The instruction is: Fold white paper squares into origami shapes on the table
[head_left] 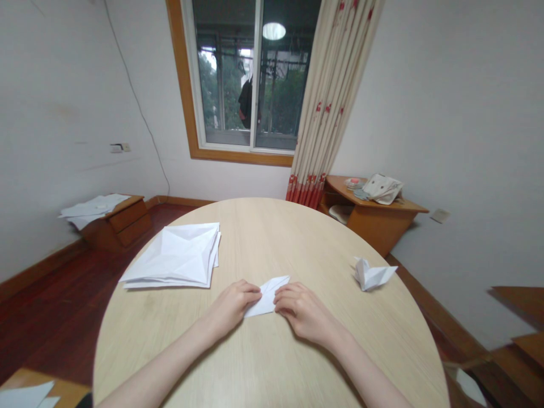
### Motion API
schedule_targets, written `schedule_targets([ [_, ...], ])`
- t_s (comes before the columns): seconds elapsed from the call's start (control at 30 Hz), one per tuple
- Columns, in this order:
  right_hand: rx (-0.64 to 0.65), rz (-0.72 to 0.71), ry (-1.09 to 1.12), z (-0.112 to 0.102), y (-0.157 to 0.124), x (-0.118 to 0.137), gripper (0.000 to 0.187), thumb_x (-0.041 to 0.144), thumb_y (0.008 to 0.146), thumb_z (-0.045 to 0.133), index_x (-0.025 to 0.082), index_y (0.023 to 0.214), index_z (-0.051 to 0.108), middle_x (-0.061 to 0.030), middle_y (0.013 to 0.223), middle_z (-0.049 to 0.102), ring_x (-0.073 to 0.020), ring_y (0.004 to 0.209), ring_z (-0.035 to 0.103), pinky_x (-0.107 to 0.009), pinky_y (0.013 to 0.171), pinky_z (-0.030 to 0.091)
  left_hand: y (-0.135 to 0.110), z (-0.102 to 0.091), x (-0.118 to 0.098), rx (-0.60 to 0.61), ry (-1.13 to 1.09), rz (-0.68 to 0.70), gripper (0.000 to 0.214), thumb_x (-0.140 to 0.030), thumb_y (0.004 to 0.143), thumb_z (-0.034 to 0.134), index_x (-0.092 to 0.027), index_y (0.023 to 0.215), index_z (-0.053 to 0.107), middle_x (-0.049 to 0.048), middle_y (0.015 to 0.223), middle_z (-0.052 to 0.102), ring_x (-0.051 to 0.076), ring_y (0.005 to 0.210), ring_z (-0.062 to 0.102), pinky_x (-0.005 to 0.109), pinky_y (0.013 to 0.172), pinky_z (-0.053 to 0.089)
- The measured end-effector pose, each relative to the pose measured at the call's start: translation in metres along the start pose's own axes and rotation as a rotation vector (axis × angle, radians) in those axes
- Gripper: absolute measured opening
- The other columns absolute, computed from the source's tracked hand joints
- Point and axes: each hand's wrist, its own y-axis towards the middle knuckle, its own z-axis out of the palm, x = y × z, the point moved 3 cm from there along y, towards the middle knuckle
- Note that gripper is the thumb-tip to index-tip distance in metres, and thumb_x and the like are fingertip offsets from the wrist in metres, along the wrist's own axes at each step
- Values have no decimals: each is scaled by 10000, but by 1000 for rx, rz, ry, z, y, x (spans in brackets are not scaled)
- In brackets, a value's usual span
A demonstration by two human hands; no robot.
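Note:
A small piece of folded white paper (267,297) lies on the round wooden table (272,362) near its middle, its outline slanted and pointed. My left hand (235,303) grips its left edge, thumb and fingers closed together there. On the other side, my right hand (301,307) has its curled fingers on the paper's right edge. Creases show on the face between the two hands; the parts under my fingertips are hidden. To the right stands a folded paper crane (373,274) with raised points. A stack of creased white paper sheets (174,255) rests at the left.
Beyond the table are a window (254,85) and a curtain (329,102). A corner desk (374,218) with a cloth bag (383,188) stands at the back right. At the left, a low drawer cabinet (127,224) carries more paper (94,207).

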Motion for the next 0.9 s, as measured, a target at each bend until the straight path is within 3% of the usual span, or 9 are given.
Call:
schedule_targets([
  [0.13, 6, 97, -62, -6, 1, 2, 148, 63, 754, 656, 192, 810, 612, -32, 876, 664, -194, 869, 586, -319, 780, 428, -3, 1, 1, 29, -40, 29, 423, 2, 845, 435, -220, 1118, 671, 53, 1145, 676, 186, 1025, 608, 304, 889, 482],
  [0.27, 35, 96, -56, -4, 1, 0, 115, 154, 783, 698, 199, 818, 598, -28, 889, 646, -195, 875, 576, -317, 784, 425, -3, 2, 0, 35, -70, 28, 447, 15, 820, 427, -225, 1113, 664, 50, 1135, 677, 178, 1029, 613, 302, 897, 483],
  [0.67, 81, 142, -23, 3, 1, 3, 33, 169, 842, 631, 190, 823, 615, -30, 909, 630, -180, 876, 561, -297, 774, 431, 0, -2, -8, -26, -186, -16, 266, -77, 883, 442, -188, 970, 667, 58, 997, 685, 181, 946, 600, 304, 862, 474],
  [0.9, 63, 154, 16, 6, 2, 3, 60, 168, 879, 576, 184, 827, 602, -43, 928, 610, -185, 897, 556, -300, 784, 449, -1, -12, -20, -12, -212, -82, 114, -181, 834, 569, -178, 934, 625, 57, 975, 637, 199, 948, 574, 320, 875, 456],
])
